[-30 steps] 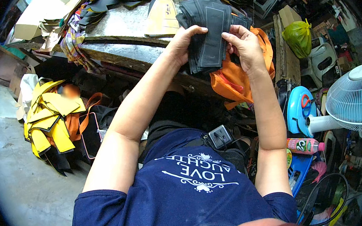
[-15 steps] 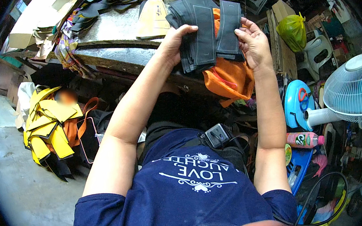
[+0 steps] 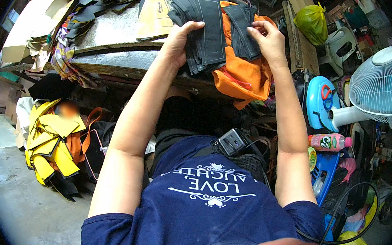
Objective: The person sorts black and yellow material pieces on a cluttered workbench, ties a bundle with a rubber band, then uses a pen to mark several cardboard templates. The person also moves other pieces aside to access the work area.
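Note:
My left hand (image 3: 179, 45) grips a thick, fanned stack of black sheet pieces (image 3: 208, 30) marked with pale outlines, its thumb lying on top. To the right, my right hand (image 3: 269, 42) has thumb and fingers closed at the edge of a smaller bunch of black strips (image 3: 240, 31), which spread at an angle. Between and below the two bunches shows a bright orange cloth (image 3: 243, 77) with a bit of red in its folds. It hangs over the near edge of the worktable (image 3: 118, 63).
Black cut pieces (image 3: 111, 0) and a tan pattern piece (image 3: 155, 19) lie on the table. At left, yellow-and-black pieces (image 3: 52, 137) are heaped above the floor. On the right stand a fan (image 3: 377, 86), a blue round object (image 3: 318, 102), a pink bottle (image 3: 327, 142) and a yellow-green bag (image 3: 311, 24).
Both hands have shifted slightly left in view with the black pieces. The right-hand strips, held flat before, now tilt and fan out, and more orange cloth shows between the bunches.

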A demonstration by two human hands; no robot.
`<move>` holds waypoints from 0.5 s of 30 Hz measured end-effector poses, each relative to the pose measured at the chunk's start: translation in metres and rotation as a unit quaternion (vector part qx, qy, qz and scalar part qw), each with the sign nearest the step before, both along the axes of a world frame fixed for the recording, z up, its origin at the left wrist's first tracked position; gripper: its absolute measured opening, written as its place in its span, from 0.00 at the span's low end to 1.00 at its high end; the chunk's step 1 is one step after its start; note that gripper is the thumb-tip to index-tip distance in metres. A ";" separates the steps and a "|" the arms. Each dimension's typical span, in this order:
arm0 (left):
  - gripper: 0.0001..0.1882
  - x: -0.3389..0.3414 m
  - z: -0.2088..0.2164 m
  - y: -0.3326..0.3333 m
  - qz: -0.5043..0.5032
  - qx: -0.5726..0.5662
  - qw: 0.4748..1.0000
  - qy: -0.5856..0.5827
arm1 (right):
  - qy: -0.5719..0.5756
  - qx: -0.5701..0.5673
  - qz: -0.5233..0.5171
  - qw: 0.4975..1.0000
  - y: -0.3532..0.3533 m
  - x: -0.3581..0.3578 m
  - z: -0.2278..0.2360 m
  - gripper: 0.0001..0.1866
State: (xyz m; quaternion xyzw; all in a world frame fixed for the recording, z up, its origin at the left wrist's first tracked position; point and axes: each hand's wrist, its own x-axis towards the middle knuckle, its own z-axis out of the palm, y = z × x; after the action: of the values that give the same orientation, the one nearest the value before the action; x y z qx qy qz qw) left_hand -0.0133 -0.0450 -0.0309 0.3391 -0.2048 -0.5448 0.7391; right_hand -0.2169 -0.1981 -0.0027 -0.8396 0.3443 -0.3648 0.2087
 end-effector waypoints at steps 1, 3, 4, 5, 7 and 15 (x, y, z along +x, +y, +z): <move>0.20 0.000 0.000 0.000 -0.003 -0.007 1.000 -0.006 | 0.035 -0.005 -0.008 0.999 0.002 0.001 0.000 0.16; 0.21 0.000 0.001 0.001 0.002 0.004 1.000 -0.006 | 0.094 -0.031 -0.009 0.995 0.005 0.002 0.000 0.17; 0.21 0.000 0.001 0.001 0.004 -0.001 1.000 -0.013 | 0.092 -0.004 -0.016 0.996 0.006 0.004 -0.001 0.16; 0.21 0.000 0.002 0.001 0.007 0.005 1.000 -0.012 | 0.080 0.023 -0.026 0.996 0.005 0.005 -0.002 0.16; 0.21 -0.001 0.003 0.002 0.012 0.000 1.000 -0.020 | 0.054 0.071 -0.029 0.996 0.003 0.007 -0.005 0.14; 0.21 -0.003 0.006 0.004 0.026 0.019 0.999 -0.027 | -0.205 0.172 0.051 0.962 -0.005 -0.011 0.027 0.10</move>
State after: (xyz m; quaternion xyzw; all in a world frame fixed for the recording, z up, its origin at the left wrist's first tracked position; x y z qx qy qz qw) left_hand -0.0160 -0.0411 -0.0254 0.3728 -0.2059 -0.5199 0.7405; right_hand -0.2282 -0.2026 0.0243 -0.7146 0.3087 -0.4529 0.4346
